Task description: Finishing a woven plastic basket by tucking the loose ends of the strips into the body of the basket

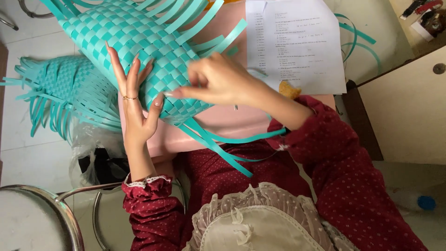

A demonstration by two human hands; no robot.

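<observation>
woven teal panel (pixel 134 42) lay tilted on pink bench (pixel 227 118), loose strips trailing toward lap. left hand (pixel 134 100) flat against panel's near edge, fingers spread, nothing clamped: bracing weave. right hand (pixel 218 81) grip pinched together on strip at same edge, just beside left thumb. printed sheet (pixel 297 46) on bench beyond.

Teal woven strip mat (pixel 134 42), half-finished, tilted, loose ends trailing

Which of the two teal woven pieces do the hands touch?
The checkered woven piece on the pink table: left hand and right hand press on it. The other woven piece lies untouched on the floor.
</observation>
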